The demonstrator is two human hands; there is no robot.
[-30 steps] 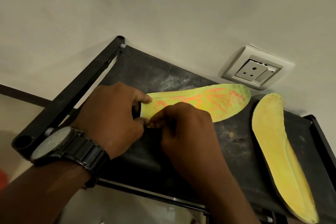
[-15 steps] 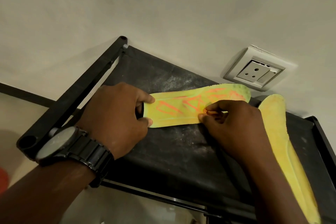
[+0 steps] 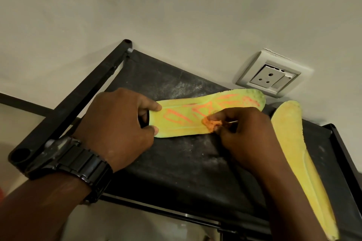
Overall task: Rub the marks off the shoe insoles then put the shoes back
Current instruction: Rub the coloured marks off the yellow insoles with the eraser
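While the left hand (image 3: 117, 123), a dark wristwatch (image 3: 78, 162) on its wrist, gripped the heel end of the marked insole (image 3: 176, 125) with forefinger on top and thumb at the near edge, that insole lay flat on a dusty black shelf (image 3: 176, 162). Orange scrawl ran along it from near the heel to the toe. At the insole's middle the right hand (image 3: 246, 135) pinched a small orange-stained wad (image 3: 212, 123) and pressed it onto the marks; what the wad was made of could not be told. Right of the marked insole, near its toe but apart from it, lay a second yellow insole (image 3: 293, 143) showing no marks, and just beyond the toe a wall socket (image 3: 268, 76) sat in the wall. The rubbing step seemed in hand and far from done, since most of the scrawl was plain to see. The next move probably called for firm, short strokes over the marks with the heel pinned down. No shoes were in view.
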